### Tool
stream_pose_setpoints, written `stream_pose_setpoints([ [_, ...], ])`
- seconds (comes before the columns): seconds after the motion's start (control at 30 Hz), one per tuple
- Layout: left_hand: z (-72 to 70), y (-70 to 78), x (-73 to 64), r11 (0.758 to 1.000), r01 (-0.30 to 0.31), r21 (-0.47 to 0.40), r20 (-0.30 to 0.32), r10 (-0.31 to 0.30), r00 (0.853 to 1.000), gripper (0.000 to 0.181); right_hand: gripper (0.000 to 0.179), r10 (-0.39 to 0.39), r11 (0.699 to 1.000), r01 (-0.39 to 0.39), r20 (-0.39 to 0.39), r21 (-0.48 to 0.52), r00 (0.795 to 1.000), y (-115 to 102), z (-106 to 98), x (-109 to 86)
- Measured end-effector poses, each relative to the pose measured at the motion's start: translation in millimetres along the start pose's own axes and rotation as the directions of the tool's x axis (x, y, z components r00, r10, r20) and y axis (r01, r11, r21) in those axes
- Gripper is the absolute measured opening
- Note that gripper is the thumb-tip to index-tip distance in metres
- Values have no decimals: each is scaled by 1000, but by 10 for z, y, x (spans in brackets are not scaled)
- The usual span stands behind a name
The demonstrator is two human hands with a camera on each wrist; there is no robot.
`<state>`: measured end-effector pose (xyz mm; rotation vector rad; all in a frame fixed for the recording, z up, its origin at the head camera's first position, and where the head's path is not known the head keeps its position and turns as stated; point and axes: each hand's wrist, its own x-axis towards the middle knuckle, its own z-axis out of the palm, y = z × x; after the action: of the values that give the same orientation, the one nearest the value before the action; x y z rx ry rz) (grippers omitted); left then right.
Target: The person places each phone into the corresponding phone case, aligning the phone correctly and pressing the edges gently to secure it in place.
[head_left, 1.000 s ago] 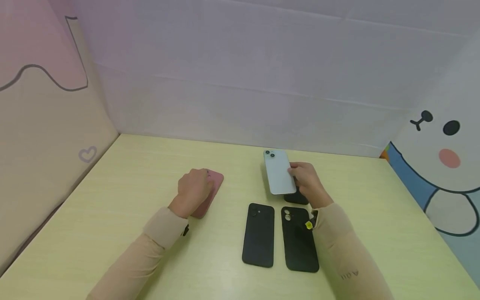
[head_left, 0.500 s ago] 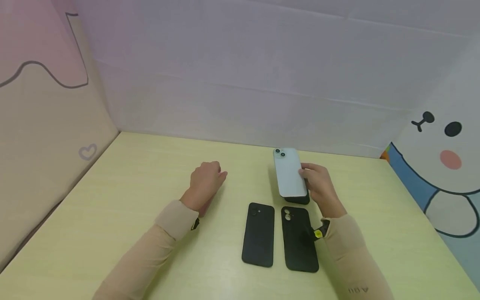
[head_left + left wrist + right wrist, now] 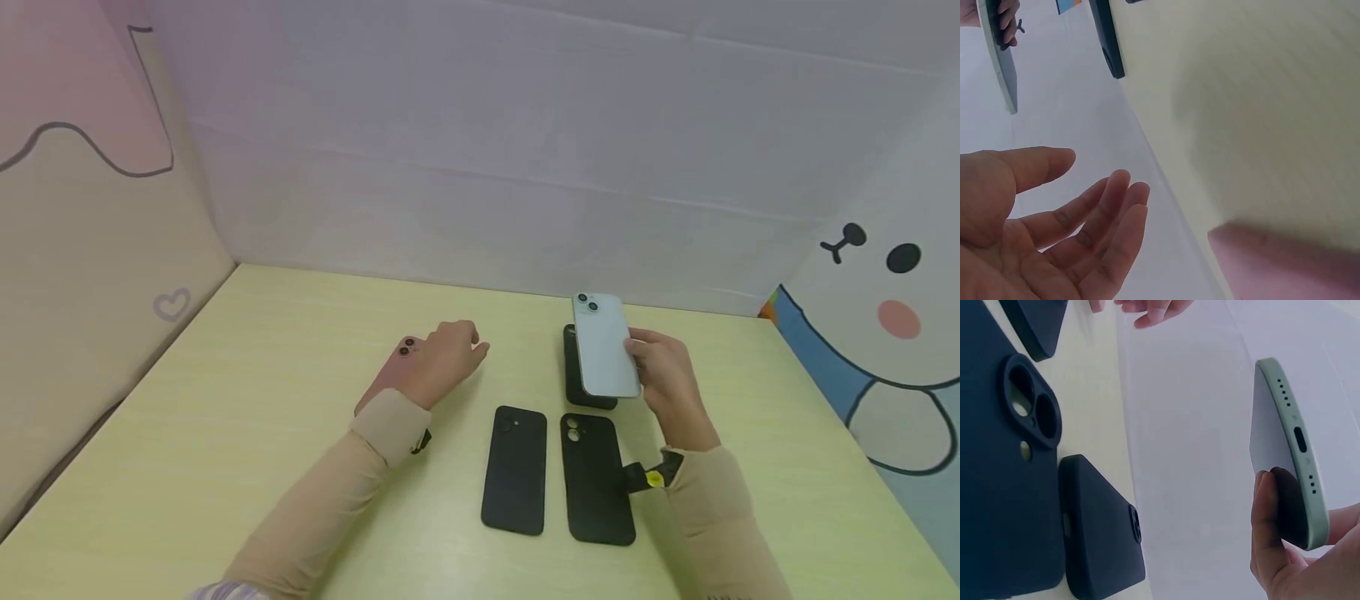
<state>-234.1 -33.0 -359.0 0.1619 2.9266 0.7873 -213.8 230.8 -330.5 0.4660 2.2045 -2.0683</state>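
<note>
My right hand (image 3: 663, 375) grips a pale mint smartphone (image 3: 606, 346) by its right edge, back and twin cameras facing me. In the right wrist view the charging port on the phone's bottom edge (image 3: 1300, 440) shows, with fingers against its dark screen. A pink phone (image 3: 386, 375) with two camera lenses lies on the table, partly covered by my left wrist. My left hand (image 3: 442, 358) hovers just right of it, its fingers loosely bent. Nothing sits between thumb and fingers (image 3: 1094, 219) in the left wrist view. Behind the mint phone lies a thick black phone-shaped thing (image 3: 577, 383), partly hidden.
A black phone-shaped slab (image 3: 514, 471) lies in the front middle of the pale table (image 3: 285, 333). Beside it is a black phone case (image 3: 597, 479) with camera cutouts, close to my right wrist. A white cloth wall (image 3: 480, 167) rises behind the table.
My left hand has moved right off the pink phone, uncovering its cameras. My right hand has carried the mint phone to the right, showing more of the black thing behind it.
</note>
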Motion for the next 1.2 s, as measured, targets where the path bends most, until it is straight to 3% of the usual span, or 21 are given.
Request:
stream_pose_setpoints([
  [0.27, 165, 229, 113, 999, -24, -24, 23, 24, 999, 37, 48, -3, 1000, 3, 0, 23, 1000, -22, -78, -36],
  [0.47, 335, 402, 204, 997, -58, 41, 21, 57, 998, 36, 48, -10, 999, 11, -5, 38, 1000, -48, -140, -58],
  [0.67, 481, 578, 290, 993, -107, 59, 73, 102, 992, 37, 49, -9, 999, 9, -12, 53, 1000, -63, -188, -77],
  [1.2, 654, 949, 296, 987, -139, 83, 132, 127, 983, 43, 51, -1, 995, 4, -30, 96, 1000, -96, -317, -119],
])
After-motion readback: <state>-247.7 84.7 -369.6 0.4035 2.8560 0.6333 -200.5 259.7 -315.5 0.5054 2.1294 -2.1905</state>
